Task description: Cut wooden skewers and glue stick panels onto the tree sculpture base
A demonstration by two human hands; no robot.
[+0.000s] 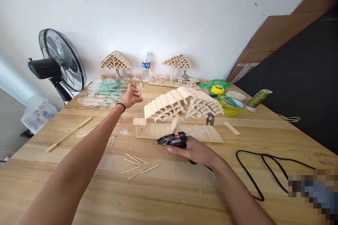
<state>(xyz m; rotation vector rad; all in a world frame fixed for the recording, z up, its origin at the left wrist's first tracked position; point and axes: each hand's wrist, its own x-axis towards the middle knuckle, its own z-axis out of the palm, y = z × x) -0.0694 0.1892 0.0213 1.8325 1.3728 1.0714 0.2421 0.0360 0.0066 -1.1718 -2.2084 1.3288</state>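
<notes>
My right hand is wrapped round a black hot glue gun, its nozzle pointing left and a clear glue stick jutting from the back. Just behind the gun stands a model pavilion made of thin wooden sticks, with a sloping roof on a flat stick base. My left hand reaches out over the table, fingers apart and bent. Beyond its fingertips is a small stick-built table; whether they touch is unclear. Plastic packs of sticks lie beside that hand.
Loose short sticks lie in front. Two similar models and a water bottle stand by the wall. A fan is at left. Tape rolls, a thread spool, pliers and a black cord are at right.
</notes>
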